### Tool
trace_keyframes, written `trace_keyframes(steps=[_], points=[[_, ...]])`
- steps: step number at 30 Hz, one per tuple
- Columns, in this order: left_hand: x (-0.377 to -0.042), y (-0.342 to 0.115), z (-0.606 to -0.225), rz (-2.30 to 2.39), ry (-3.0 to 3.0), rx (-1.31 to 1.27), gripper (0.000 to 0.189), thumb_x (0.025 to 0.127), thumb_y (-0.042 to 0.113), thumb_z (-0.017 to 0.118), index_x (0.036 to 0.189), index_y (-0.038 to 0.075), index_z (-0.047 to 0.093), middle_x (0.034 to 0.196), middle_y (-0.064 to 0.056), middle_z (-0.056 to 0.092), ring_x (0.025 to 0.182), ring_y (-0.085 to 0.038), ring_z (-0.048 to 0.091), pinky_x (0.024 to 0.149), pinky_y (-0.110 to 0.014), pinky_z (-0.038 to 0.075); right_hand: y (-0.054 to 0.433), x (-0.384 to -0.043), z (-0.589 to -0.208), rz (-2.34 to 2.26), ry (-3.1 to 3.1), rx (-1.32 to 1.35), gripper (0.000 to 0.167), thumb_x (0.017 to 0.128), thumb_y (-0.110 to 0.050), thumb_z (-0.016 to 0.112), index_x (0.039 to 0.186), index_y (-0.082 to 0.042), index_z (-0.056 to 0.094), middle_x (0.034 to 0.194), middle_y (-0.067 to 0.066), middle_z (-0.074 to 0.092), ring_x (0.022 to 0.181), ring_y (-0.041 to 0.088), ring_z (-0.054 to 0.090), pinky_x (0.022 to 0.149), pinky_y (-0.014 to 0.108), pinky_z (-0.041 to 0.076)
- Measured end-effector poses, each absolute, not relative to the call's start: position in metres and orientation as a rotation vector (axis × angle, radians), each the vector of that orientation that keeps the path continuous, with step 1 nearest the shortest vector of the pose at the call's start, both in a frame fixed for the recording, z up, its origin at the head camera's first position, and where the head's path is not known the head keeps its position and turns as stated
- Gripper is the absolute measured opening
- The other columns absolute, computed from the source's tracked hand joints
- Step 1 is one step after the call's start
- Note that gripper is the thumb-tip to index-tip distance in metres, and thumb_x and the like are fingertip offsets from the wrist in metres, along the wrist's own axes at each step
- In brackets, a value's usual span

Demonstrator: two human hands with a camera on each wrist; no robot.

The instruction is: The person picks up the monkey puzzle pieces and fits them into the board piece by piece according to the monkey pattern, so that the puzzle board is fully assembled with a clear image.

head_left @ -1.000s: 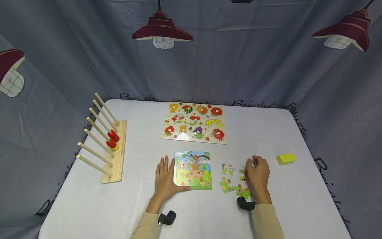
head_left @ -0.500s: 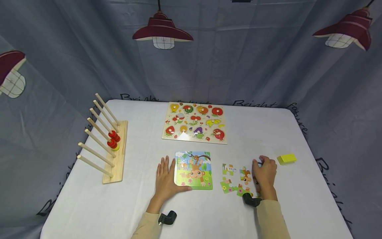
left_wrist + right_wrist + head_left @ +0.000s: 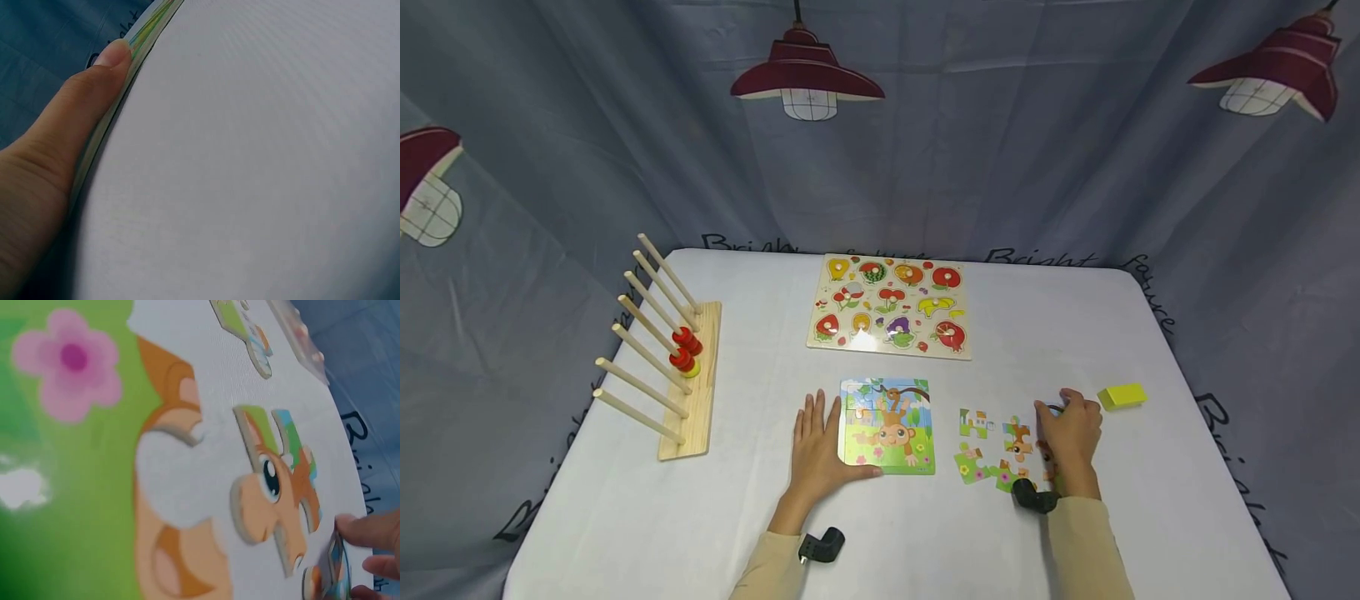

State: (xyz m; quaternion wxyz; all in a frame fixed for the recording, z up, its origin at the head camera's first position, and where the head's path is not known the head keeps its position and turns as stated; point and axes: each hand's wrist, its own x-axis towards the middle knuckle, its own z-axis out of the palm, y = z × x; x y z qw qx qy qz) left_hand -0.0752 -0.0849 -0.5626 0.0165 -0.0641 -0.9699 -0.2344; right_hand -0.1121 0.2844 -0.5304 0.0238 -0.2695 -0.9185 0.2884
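In the head view my left hand (image 3: 816, 462) lies beside the monkey jigsaw puzzle (image 3: 887, 442), fingers straight along its left side. Its thumb (image 3: 103, 78) touches the puzzle's near edge in the left wrist view. To the right, my right hand (image 3: 1072, 429) pinches a jigsaw piece (image 3: 339, 569) between thumb and fingers; most of this piece is hidden. Close by lie loose pieces: a monkey-eye piece (image 3: 272, 487), a house piece (image 3: 973, 423), a green flower piece (image 3: 972, 464) and a large green piece with a pink flower (image 3: 65, 450). More puzzle parts are partly covered by the right hand.
A fruit peg board (image 3: 889, 307) lies at the back. On the left stands a wooden peg rack (image 3: 700, 400) with red and yellow rings (image 3: 685, 350). A yellow block (image 3: 1122, 397) sits right of the right hand. A grey curtain (image 3: 970, 167) hangs behind the table.
My right hand has moved to the right, away from the monkey-eye piece, which now shows fully. My left hand stays against the monkey puzzle.
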Motion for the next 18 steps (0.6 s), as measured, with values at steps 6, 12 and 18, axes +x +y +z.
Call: trace_keyframes(steps=[6,12,18], points=[[-0.0755,-0.085,-0.562,-0.737,-3.011,-0.201,0.132,0.042,0.077,0.069,0.144,0.006,0.023,0.152,-0.019,0.011,0.141,-0.033,0.003,0.114,-0.047,0.005,0.2841,-0.1146,-0.5269,0.903,-2.834,-0.888,0.057,0.083,-0.025,0.062,0.129,0.003,0.044,0.12,0.034,0.044,0.11,0.05,0.041,0.092,0.058,0.036],[-0.0753,-0.0849,-0.5622,-0.735,-3.019,-0.196,0.132,0.042,0.078,0.068,0.144,0.007,0.023,0.152,-0.019,0.011,0.142,-0.033,0.002,0.114,-0.047,0.005,0.2874,-0.1128,-0.5268,1.033,-2.763,-0.889,0.054,0.081,-0.026,0.065,0.122,0.005,0.05,0.114,0.03,0.05,0.106,0.045,0.047,0.088,0.054,0.04],[-0.0759,-0.0849,-0.5626,-0.736,-3.012,-0.201,0.132,0.042,0.077,0.068,0.143,0.006,0.024,0.152,-0.019,0.011,0.142,-0.033,0.003,0.114,-0.048,0.005,0.2901,-0.1094,-0.5235,1.06,-2.773,-0.847,0.049,0.08,-0.024,0.067,0.115,0.006,0.054,0.108,0.027,0.051,0.095,0.039,0.052,0.076,0.048,0.044]])
